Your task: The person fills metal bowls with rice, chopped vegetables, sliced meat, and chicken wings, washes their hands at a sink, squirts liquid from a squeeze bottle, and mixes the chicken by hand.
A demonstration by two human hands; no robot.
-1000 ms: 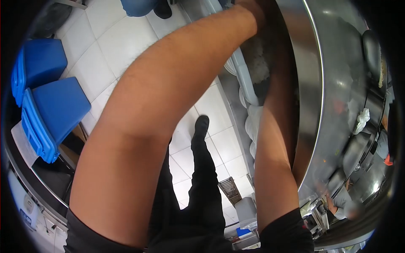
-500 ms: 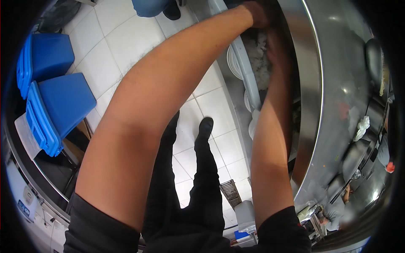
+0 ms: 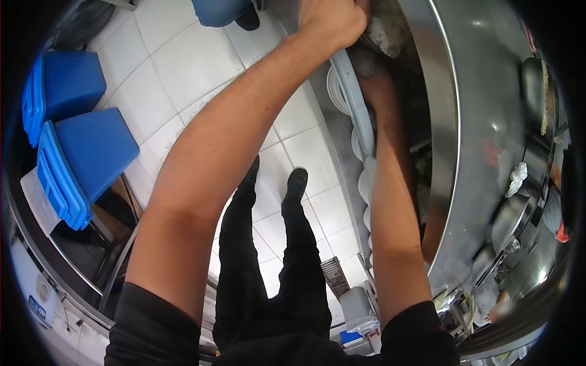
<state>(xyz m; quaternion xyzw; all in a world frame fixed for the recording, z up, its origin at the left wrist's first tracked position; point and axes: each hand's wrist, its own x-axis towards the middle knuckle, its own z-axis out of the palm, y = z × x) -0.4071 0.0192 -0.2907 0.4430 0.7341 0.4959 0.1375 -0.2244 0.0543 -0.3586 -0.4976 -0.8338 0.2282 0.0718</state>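
My left hand (image 3: 336, 21) is at the top of the view, its fingers curled at the near end of a pale tub (image 3: 355, 104); what they hold is hidden. Deeper in the shade under the steel counter, my right hand (image 3: 375, 88) reaches past the tub's rim, its fingertips dark and unclear. White, crumpled, translucent material (image 3: 387, 33) lies just right of my left hand. Stacked white plates (image 3: 335, 88) stand along the tub's outer side.
The steel counter (image 3: 488, 122) curves down the right, with metal pans (image 3: 510, 219) and a crumpled white piece (image 3: 517, 179). Two blue lidded bins (image 3: 94, 149) stand at the left. Another person's leg (image 3: 210, 11) shows at the top.
My left hand has moved left, out of the shade. My right hand has shifted down and left. The white material now appears higher, near my left hand.
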